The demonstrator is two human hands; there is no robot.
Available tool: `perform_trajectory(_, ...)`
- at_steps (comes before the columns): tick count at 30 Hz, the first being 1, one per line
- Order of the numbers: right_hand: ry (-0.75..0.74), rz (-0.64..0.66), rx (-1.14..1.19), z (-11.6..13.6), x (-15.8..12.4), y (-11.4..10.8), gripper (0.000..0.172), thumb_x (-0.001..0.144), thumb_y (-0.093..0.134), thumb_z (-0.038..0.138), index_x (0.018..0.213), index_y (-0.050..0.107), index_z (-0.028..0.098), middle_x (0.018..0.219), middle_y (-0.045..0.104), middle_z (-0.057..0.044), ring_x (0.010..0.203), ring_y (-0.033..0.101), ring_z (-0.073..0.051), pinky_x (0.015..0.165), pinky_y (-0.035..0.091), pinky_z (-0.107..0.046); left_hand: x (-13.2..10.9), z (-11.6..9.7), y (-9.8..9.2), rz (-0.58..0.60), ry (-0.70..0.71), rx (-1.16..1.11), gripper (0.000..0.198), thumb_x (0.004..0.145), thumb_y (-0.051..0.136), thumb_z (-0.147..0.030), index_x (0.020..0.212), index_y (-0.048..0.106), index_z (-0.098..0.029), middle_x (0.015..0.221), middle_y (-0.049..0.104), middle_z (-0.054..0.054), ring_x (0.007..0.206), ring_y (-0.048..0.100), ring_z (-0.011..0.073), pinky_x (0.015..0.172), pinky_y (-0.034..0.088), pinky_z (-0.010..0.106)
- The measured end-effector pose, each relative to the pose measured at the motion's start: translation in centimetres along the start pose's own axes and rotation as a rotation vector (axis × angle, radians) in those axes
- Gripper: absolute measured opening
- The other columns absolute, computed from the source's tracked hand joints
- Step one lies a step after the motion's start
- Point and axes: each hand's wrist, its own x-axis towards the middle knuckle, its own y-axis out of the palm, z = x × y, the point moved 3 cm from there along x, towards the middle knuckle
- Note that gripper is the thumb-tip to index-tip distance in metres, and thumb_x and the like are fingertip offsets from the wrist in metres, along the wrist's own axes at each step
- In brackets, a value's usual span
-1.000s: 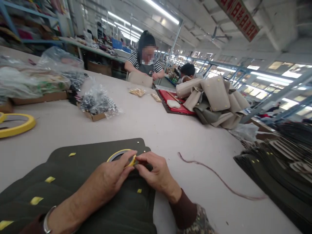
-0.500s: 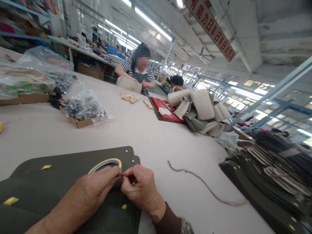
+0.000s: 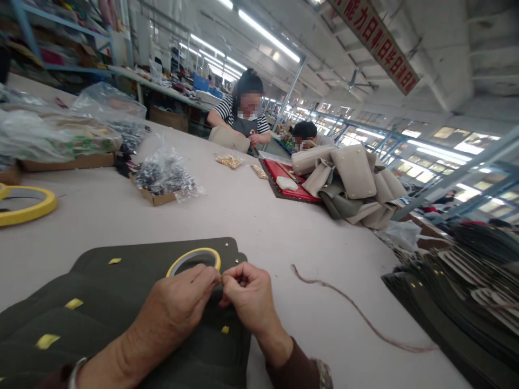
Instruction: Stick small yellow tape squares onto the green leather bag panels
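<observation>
Pinched in my left hand (image 3: 176, 300) is a roll of yellow tape (image 3: 190, 253), standing tilted over a dark green panel (image 3: 133, 302). My right hand (image 3: 249, 297) meets it fingertip to fingertip, closed in a pinch where the tape leaves the roll. The bit of tape between the fingertips is mostly hidden. Under both hands the panel lies flat, with small yellow tape pieces (image 3: 74, 304) stuck on it and two metal studs near its far right corner.
A second yellow tape roll (image 3: 40, 208) lies at left. Beyond are a box of wrapped hardware (image 3: 162, 178), beige bags (image 3: 352, 173) and a red board (image 3: 287, 181). A brown cord (image 3: 357, 308) and stacked dark panels (image 3: 438, 302) lie right. A co-worker (image 3: 243, 113) sits opposite.
My view has turned left, so the scene sits further right and more of the second tape roll shows. My hands have lifted slightly from the panel, still pinching together at the tape.
</observation>
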Motion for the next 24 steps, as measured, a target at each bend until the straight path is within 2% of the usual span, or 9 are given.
perform_trajectory(3,0.043,-0.006,0.055,-0.6,0.8,-0.5,0.009,0.061,0.065,0.024,0.061,0.062,0.016,0.044,0.059,0.004,0.037,0.056,-0.01,0.037,0.043,-0.017,-0.1,-1.0,-0.4,-0.023,0.063,-0.027,0.026,0.095,0.04,-0.016,0.082,0.062,-0.02,0.071,0.064,0.0,0.065,0.062,0.0112,0.061,0.05,0.021)
perform_trajectory(6,0.147,-0.098,0.114,-1.7,2.4,-2.3,0.017,0.058,0.072,0.028,0.061,0.062,0.015,0.042,0.056,0.005,0.034,0.053,-0.009,0.036,0.045,-0.018,-0.3,-1.7,-0.4,-0.005,0.084,-0.048,0.028,0.096,0.038,-0.016,0.083,0.062,-0.021,0.072,0.064,0.0,0.067,0.062,0.0107,0.063,0.05,0.02)
perform_trajectory(8,0.17,-0.095,0.139,-2.2,3.3,-3.5,0.023,0.057,0.076,0.032,0.065,0.065,0.014,0.046,0.059,0.004,0.036,0.055,-0.009,0.038,0.047,-0.018,-0.2,-1.4,0.0,0.091,0.038,0.035,0.026,0.096,0.038,-0.016,0.085,0.062,-0.021,0.076,0.066,0.001,0.07,0.063,0.0125,0.065,0.051,0.022)
perform_trajectory(12,0.185,-0.028,0.129,-2.9,4.3,-4.9,0.037,0.057,0.082,0.041,0.075,0.069,0.012,0.053,0.064,0.001,0.042,0.061,-0.009,0.043,0.049,-0.017,0.4,0.1,0.9,0.407,-0.12,0.266,0.022,0.089,0.045,-0.009,0.091,0.063,-0.021,0.089,0.068,0.005,0.086,0.063,0.0207,0.074,0.053,0.032)
perform_trajectory(14,0.192,-0.014,0.109,-3.3,4.4,-5.1,0.039,0.056,0.083,0.042,0.074,0.069,0.011,0.054,0.064,0.001,0.042,0.061,-0.009,0.044,0.051,-0.018,0.6,0.3,1.1,0.523,-0.137,0.29,0.024,0.087,0.045,-0.006,0.092,0.063,-0.021,0.093,0.068,0.006,0.09,0.061,0.0234,0.076,0.052,0.036)
perform_trajectory(16,0.186,-0.003,0.074,-3.5,4.5,-5.2,0.038,0.058,0.083,0.043,0.072,0.068,0.011,0.053,0.063,0.001,0.041,0.059,-0.009,0.043,0.05,-0.018,0.6,0.2,1.1,0.588,-0.124,0.276,0.025,0.087,0.044,-0.005,0.093,0.063,-0.021,0.095,0.068,0.006,0.089,0.06,0.0246,0.077,0.051,0.039)
perform_trajectory(20,0.223,0.088,-0.053,-3.8,4.3,-5.3,0.033,0.062,0.078,0.042,0.068,0.065,0.012,0.048,0.06,0.003,0.036,0.055,-0.008,0.038,0.048,-0.018,0.2,-0.2,0.9,0.643,-0.113,0.262,0.027,0.088,0.042,-0.005,0.094,0.063,-0.02,0.093,0.067,0.006,0.086,0.06,0.026,0.076,0.05,0.042)
perform_trajectory(24,0.207,0.18,-0.219,-3.7,3.7,-5.1,0.022,0.069,0.071,0.035,0.068,0.065,0.014,0.047,0.058,0.005,0.036,0.053,-0.007,0.036,0.044,-0.016,0.1,0.0,0.8,0.633,-0.096,0.24,0.024,0.09,0.043,-0.007,0.095,0.063,-0.02,0.094,0.066,0.006,0.086,0.059,0.0252,0.076,0.05,0.041)
